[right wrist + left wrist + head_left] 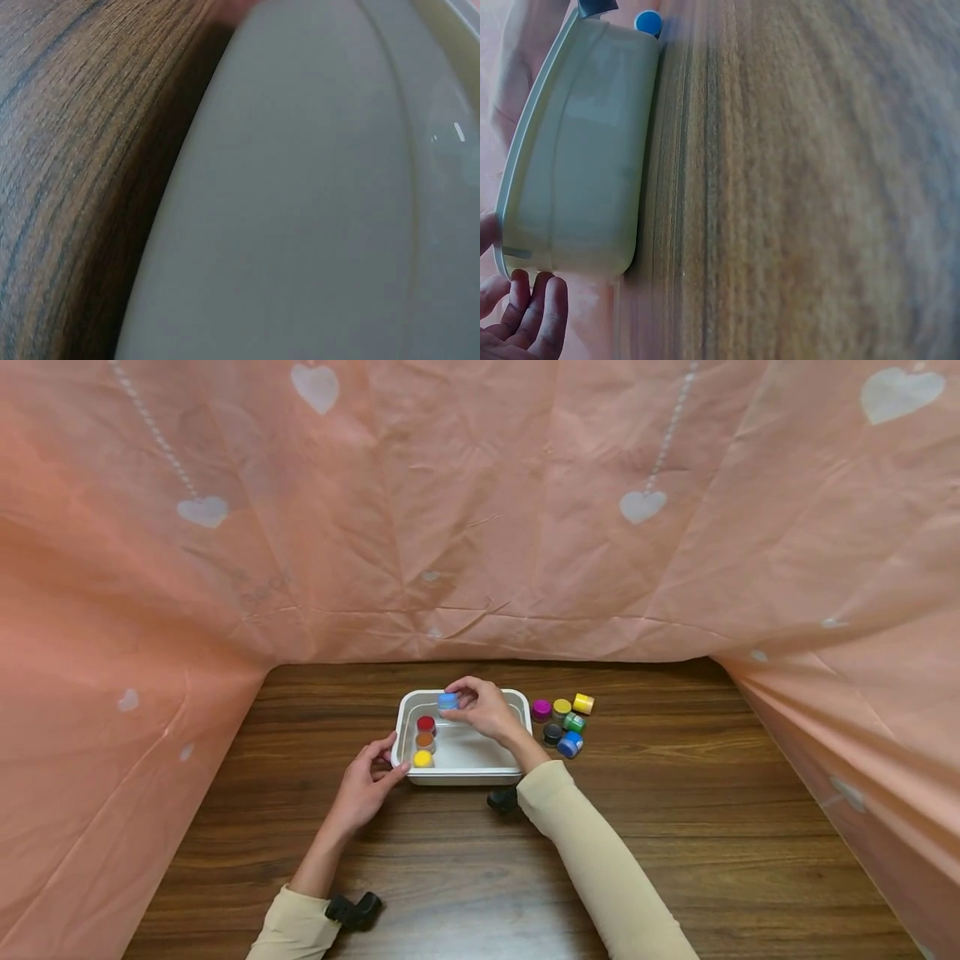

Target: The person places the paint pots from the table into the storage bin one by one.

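In the head view my right hand (486, 710) reaches over the white plastic tray (465, 772) and pinches a small paint jar with a light blue lid (447, 701) near the back wall. Inside, along the left, stand a red-lidded jar (426, 724), a brown-lidded jar (425, 741) and a yellow-lidded jar (423, 759). My left hand (366, 782) holds the tray's front left corner, thumb at the front rim and fingers at the side. The left wrist view shows those fingers (553, 315) bent against the tray's end. Only the tray's outer wall (285, 187) and wood fill most of the right wrist view.
Right of the tray several more paint jars sit on the wooden table (675, 793): purple (541, 709), dark yellow (562, 707), black (552, 735), with yellow (583, 703), green (574, 722) and blue (570, 744) ones tipped over. A pink curtain (480, 527) surrounds the table's back and sides.
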### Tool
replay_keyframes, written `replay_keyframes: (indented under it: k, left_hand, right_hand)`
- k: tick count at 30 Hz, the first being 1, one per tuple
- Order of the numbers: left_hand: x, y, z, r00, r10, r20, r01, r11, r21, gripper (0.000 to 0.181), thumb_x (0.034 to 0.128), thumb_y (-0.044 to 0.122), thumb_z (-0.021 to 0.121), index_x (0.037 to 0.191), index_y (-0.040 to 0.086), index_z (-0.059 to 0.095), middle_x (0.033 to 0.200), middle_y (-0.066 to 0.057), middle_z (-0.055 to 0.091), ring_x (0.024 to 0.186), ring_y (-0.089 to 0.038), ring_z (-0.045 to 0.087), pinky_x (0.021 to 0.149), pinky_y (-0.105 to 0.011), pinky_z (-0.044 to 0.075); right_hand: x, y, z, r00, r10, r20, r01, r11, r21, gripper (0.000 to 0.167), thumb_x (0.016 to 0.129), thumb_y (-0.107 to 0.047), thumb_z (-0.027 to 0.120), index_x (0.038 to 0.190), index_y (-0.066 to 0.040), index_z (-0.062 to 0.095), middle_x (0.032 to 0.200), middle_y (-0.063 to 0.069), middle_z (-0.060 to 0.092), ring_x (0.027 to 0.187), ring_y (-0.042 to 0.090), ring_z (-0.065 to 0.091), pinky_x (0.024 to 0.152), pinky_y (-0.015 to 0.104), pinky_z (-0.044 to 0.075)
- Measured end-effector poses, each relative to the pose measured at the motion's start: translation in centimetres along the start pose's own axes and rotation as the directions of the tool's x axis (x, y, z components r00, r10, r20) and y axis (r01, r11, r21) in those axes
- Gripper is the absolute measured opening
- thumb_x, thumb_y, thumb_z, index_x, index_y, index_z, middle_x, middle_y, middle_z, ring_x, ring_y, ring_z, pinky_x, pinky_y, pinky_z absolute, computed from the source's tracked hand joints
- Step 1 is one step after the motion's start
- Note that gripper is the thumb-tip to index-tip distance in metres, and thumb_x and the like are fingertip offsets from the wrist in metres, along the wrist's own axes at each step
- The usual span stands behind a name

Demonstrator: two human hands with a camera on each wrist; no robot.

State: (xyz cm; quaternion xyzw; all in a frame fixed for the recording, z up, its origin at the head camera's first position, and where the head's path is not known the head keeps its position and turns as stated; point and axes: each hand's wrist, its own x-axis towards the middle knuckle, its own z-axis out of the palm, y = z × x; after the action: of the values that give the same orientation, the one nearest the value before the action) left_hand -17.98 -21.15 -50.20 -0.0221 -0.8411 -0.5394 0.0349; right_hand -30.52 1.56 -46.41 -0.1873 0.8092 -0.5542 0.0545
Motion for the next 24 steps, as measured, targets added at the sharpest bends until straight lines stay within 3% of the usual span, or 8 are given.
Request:
replay_keyframes:
  k: [5,11,18,24]
  left_hand:
    - [0.0,0.0,-0.2,1.0,-0.003,0.003,0.003,1.0,0.007,0.06,0.0975,0.015,0.074,0.151,0.0,0.05,0.117,-0.018,0.057,0.112,-0.029,0.058,0.09,-0.025,0.058]
    - [-0.1,0.0,-0.3,1.0,-0.018,0.006,0.018,1.0,0.011,0.06,0.0992,0.018,0.072,0.152,0.001,0.048,0.119,-0.018,0.056,0.114,-0.029,0.058,0.091,-0.025,0.058]
    - [0.0,0.1,-0.1,1.0,-0.008,-0.001,0.008,1.0,0.005,0.06,0.0977,0.014,0.073,0.151,0.001,0.05,0.117,-0.017,0.057,0.113,-0.028,0.059,0.091,-0.024,0.058]
    - [-0.1,0.1,0.0,1.0,-0.01,-0.01,0.01,1.0,0.002,0.058,0.0967,0.011,0.074,0.149,0.0,0.051,0.115,-0.017,0.057,0.112,-0.028,0.058,0.088,-0.021,0.057]
  right_hand:
    - [0.3,0.1,0.5,1.0,0.013,0.021,-0.012,0.999,-0.032,0.036,0.082,-0.009,0.088,0.114,-0.003,0.072,0.098,0.012,0.07,0.084,0.015,0.063,0.075,0.021,0.051]
    - [0.5,0.0,1.1,0.998,0.049,0.036,-0.046,0.996,-0.071,0.037,0.082,-0.007,0.088,0.114,-0.004,0.07,0.105,0.012,0.072,0.092,0.019,0.067,0.083,0.026,0.057]
    - [0.6,0.1,1.6,0.998,0.037,0.059,-0.028,0.99,-0.137,0.035,0.081,-0.003,0.088,0.11,-0.004,0.068,0.109,0.014,0.071,0.099,0.025,0.072,0.09,0.032,0.059]
    - [0.7,0.7,1.8,0.998,0.021,0.051,-0.011,0.983,-0.186,0.035,0.078,-0.004,0.09,0.105,-0.004,0.068,0.106,0.013,0.072,0.095,0.025,0.071,0.087,0.032,0.06]
